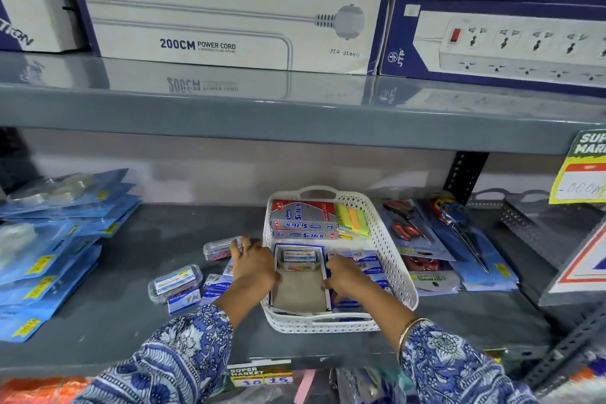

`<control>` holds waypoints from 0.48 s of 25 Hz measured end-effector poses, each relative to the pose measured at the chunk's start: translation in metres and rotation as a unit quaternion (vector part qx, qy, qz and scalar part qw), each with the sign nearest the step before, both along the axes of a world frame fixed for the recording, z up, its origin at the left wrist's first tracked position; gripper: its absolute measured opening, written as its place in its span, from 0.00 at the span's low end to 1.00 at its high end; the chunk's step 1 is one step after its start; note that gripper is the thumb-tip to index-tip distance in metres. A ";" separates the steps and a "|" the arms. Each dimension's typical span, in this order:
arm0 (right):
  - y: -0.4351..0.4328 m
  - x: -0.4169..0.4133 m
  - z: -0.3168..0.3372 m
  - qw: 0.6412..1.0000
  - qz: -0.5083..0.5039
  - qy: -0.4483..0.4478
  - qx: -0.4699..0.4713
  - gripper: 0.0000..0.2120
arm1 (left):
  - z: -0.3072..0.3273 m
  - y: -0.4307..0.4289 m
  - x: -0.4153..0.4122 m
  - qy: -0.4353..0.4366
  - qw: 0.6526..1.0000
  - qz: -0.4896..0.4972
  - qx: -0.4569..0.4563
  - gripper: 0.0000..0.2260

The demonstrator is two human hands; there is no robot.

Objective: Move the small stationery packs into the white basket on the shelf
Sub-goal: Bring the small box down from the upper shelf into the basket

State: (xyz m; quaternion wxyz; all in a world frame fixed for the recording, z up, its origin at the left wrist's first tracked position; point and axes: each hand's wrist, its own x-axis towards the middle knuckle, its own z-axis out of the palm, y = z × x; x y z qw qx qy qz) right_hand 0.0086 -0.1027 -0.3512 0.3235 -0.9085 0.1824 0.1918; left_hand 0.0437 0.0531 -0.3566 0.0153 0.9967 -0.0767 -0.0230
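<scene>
- White basket (387,239) sits mid lower shelf (131,305), handle end toward back wall.
- Inside basket, rear: two red/silver "Softek" boxes (303,216), w/ yellow-green-orange sticky notes (352,218) just beside them on the right.
- Inside basket, front-left: open blue-edged cardboard tray (300,292); one clear pack w/ coloured clips (299,259) at its far end, rest of tray floor bare.
- Front-right in basket: stack of small blue/white packs (367,261).
- Left hand (252,264) over basket's left rim, fingers spread, ring visible; touching tray's left wall, fingertips near a clear pack (218,249) outside basket. Can't tell if it's gripping anything.
- Right hand (347,277) inside basket, fingers curled on tray's right wall / blue packs; exact grasp can't tell.
- Still outside, left of basket: another clear clip pack (173,282), plus small blue/white boxes (183,302) just beside it.
- Right of basket: carded scissors (406,229).
- Far left: blue blister cards (59,239).
- Upper shelf: power cord boxes (229,23).
</scene>
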 end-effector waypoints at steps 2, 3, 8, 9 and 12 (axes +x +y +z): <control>0.002 0.000 -0.004 0.998 0.014 -0.019 -0.051 0.21 | -0.003 -0.001 0.002 0.012 1.000 0.004 -0.001 0.26; 0.003 0.000 -0.006 0.997 0.018 -0.030 -0.069 0.21 | -0.004 -0.001 0.003 0.017 1.000 0.007 -0.005 0.28; 0.001 0.003 -0.011 0.992 0.022 -0.055 -0.114 0.18 | -0.009 -0.003 0.006 0.044 0.999 0.012 0.010 0.29; 0.001 0.003 -0.011 0.990 0.023 -0.061 -0.121 0.19 | -0.009 -0.004 0.007 0.046 0.999 0.011 0.015 0.30; 0.001 0.003 -0.014 0.986 0.029 -0.078 -0.143 0.18 | -0.007 -0.006 0.006 0.039 0.998 0.004 0.043 0.31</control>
